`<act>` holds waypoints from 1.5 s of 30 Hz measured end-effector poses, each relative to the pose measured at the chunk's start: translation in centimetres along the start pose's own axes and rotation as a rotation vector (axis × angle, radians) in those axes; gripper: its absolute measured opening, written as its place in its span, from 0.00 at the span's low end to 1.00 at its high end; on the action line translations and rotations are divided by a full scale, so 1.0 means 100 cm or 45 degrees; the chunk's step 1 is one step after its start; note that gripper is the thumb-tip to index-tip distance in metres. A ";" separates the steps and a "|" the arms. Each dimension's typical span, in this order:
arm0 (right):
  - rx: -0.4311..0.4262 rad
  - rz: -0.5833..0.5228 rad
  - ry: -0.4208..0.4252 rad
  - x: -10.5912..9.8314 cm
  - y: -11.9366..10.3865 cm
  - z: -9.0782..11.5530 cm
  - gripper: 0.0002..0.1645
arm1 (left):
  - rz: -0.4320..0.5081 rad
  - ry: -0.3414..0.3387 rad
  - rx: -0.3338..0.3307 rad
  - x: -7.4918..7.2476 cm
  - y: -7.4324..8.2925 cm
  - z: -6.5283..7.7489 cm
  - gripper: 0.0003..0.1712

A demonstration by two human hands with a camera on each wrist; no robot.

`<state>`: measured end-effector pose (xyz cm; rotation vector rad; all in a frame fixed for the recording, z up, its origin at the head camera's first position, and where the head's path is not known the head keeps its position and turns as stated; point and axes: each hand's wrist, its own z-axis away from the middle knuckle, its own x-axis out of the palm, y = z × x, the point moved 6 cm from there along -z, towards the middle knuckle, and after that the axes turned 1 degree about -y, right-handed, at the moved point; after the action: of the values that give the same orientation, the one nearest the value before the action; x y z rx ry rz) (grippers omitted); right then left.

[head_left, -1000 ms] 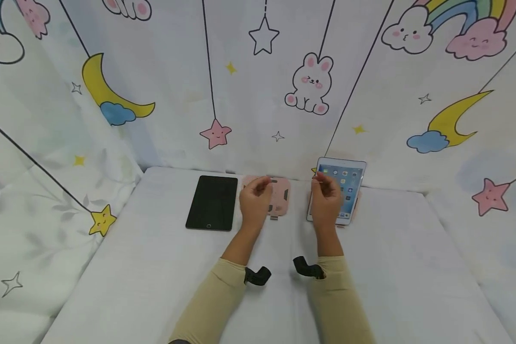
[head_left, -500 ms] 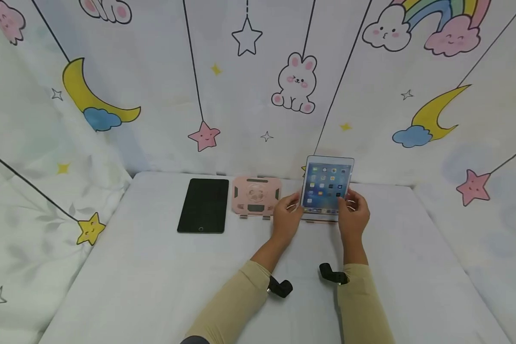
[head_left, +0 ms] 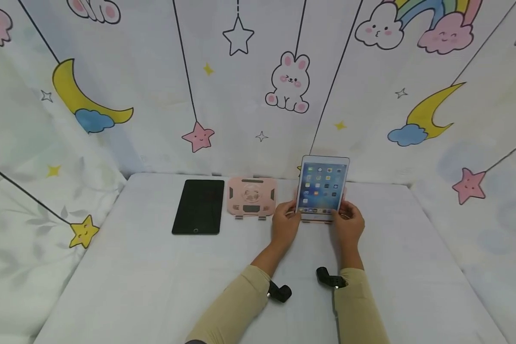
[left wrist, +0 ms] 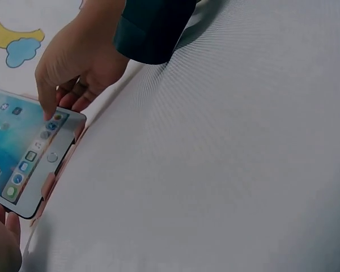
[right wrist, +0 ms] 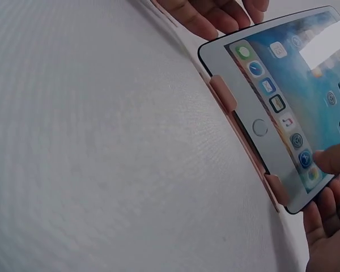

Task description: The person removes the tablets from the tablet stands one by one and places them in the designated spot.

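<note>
A white-framed tablet (head_left: 322, 187) with a lit screen leans back at the far side of the table. Two pink hooks of a stand (right wrist: 222, 94) lap over its bottom edge in the right wrist view; most of that stand is hidden behind the tablet. My right hand (head_left: 349, 223) pinches the tablet's lower right side, thumb on the screen and fingers beneath. At the lower left side my left hand (head_left: 285, 223) holds the opposite edge, its fingers (right wrist: 195, 20) against the rim. Part of the left hand's grip is hidden.
Left of the hands lies a flat pink tablet stand (head_left: 251, 196) with two hooks on its near edge. Beside it is a second tablet (head_left: 198, 207) with a dark screen. A cartoon-printed cloth (head_left: 155, 86) hangs behind the white-covered table (head_left: 223, 277).
Both hands have come down from above the stand and tablet to the lit tablet's two sides and taken hold of it. The view has shifted, sliding the scene leftward.
</note>
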<state>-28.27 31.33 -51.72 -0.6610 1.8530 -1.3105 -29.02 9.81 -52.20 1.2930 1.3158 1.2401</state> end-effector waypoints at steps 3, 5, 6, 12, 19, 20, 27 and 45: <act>0.034 0.043 -0.024 0.001 0.002 0.000 0.28 | -0.029 0.014 -0.019 0.002 0.001 0.003 0.23; 0.061 0.069 -0.033 0.001 0.004 -0.001 0.30 | -0.057 0.022 -0.030 0.003 0.002 0.003 0.24; 0.072 0.088 -0.035 0.002 0.005 -0.001 0.30 | -0.071 0.030 -0.031 0.004 0.002 0.003 0.24; 0.091 0.126 -0.051 0.004 0.008 -0.005 0.32 | -0.085 0.098 -0.022 0.006 -0.001 -0.001 0.24; 0.097 0.059 -0.084 0.005 0.010 -0.002 0.32 | 0.008 0.039 0.033 0.001 -0.005 -0.002 0.24; 0.098 0.048 -0.087 0.004 0.010 -0.002 0.31 | 0.025 0.020 0.046 0.001 -0.004 -0.002 0.24; 0.091 -0.112 -0.090 -0.003 0.007 -0.002 0.30 | 0.072 -0.079 0.077 0.004 -0.002 -0.007 0.22; 0.222 -1.006 -0.071 -0.054 0.008 -0.015 0.31 | 0.210 -0.203 0.094 0.050 0.021 0.000 0.28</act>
<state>-26.38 36.59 -50.59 -1.3979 1.4408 -1.8848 -29.11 14.75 -49.80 1.5460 1.1698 1.1819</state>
